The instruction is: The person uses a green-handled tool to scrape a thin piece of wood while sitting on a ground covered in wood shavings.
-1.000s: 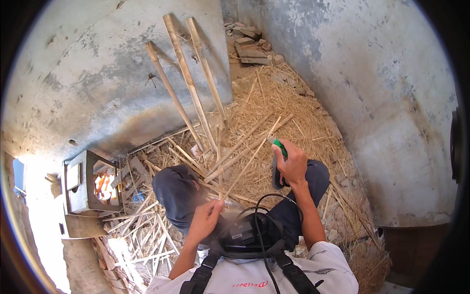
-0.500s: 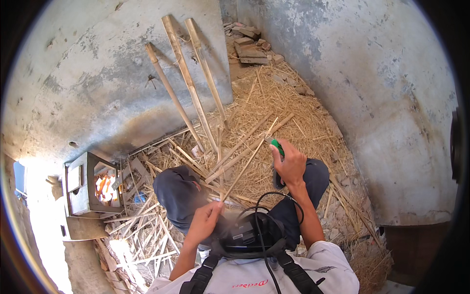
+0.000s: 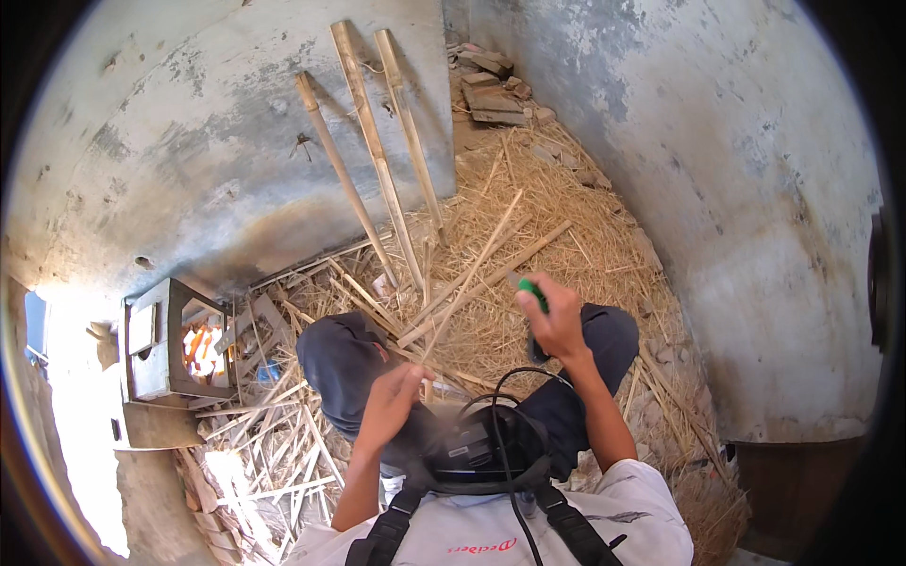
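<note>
Pinching bamboo strip (image 3: 474, 274) by its near end, left hand (image 3: 391, 401) nails it; probably light, springy. Right hand (image 3: 555, 319) clamps green-handled knife (image 3: 534, 293).

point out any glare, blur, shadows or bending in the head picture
Head view throughout: glare whites out the far-left opening and part of the scattered sticks; a hazy smear beside the left hand; soft shadows by the leaning poles; the right wall bowed by the wide lens.
</note>
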Demonstrator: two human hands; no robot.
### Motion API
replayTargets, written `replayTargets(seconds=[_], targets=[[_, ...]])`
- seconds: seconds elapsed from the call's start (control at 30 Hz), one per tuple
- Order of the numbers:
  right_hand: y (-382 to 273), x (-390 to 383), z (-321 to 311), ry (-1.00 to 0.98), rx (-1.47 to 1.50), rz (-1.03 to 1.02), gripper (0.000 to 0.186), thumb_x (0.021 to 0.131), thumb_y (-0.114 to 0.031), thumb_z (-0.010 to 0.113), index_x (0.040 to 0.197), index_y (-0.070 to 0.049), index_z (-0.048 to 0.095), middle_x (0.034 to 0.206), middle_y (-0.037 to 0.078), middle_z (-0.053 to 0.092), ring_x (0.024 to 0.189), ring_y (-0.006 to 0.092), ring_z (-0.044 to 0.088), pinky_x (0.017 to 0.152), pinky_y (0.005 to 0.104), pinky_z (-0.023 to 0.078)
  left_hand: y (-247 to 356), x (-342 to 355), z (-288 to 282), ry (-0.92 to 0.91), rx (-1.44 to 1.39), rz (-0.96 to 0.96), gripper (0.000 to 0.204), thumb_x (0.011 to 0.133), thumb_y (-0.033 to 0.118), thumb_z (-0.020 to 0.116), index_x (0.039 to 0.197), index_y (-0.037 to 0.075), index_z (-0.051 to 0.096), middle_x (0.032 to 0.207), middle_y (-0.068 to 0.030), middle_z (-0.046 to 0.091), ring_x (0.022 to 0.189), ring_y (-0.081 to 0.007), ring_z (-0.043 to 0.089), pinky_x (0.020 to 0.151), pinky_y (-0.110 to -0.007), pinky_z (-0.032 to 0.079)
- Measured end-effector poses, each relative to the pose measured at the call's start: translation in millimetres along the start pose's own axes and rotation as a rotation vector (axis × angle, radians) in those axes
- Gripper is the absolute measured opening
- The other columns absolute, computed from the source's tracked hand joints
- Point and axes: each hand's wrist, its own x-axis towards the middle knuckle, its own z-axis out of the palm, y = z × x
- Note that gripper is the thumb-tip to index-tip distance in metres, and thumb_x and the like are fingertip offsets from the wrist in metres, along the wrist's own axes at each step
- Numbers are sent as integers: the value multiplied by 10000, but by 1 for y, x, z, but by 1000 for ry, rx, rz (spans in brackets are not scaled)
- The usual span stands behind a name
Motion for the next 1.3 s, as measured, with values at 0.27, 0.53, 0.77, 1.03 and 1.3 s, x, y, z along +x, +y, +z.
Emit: replayTargets(seconds=[0.27,0.53,0.77,1.03,1.3], targets=[[-1,23,-16,307,34,234,428,937,-235,832,1282,-54,655,850,68,714,689,150,651,629,323,509,10,20,25,-14,95,122,289,1095,267,637,1047,-10,704,698,5,514,673,-84,443,613,-294,384],[19,43,-44,246,-160,154,402,896,-235,868,1241,-73,739,892,72,770,598,86,557,549,292,428,5,14,29,40,151,206,265,1094,247,659,1051,-13,691,716,21,544,681,-49,426,607,-266,358],[18,39,-36,228,-92,186,312,883,-236,864,1105,-41,763,816,55,745,581,122,564,556,325,437,7,13,28,40,202,132,281,1076,261,677,1106,-17,709,700,-97,566,683,-117,476,641,-322,426],[32,36,-36,217,-240,54,292,892,-254,835,980,-6,708,760,112,683,656,261,656,624,382,496,15,18,29,36,264,137,278,1073,265,678,1094,-11,708,697,-142,594,643,-165,496,637,-345,439],[35,35,-31,254,-163,17,251,901,-239,809,970,-3,756,818,134,715,709,266,695,650,393,516,19,19,24,9,293,151,282,1080,272,665,1110,-6,704,749,-172,627,667,-222,543,677,-361,474]])
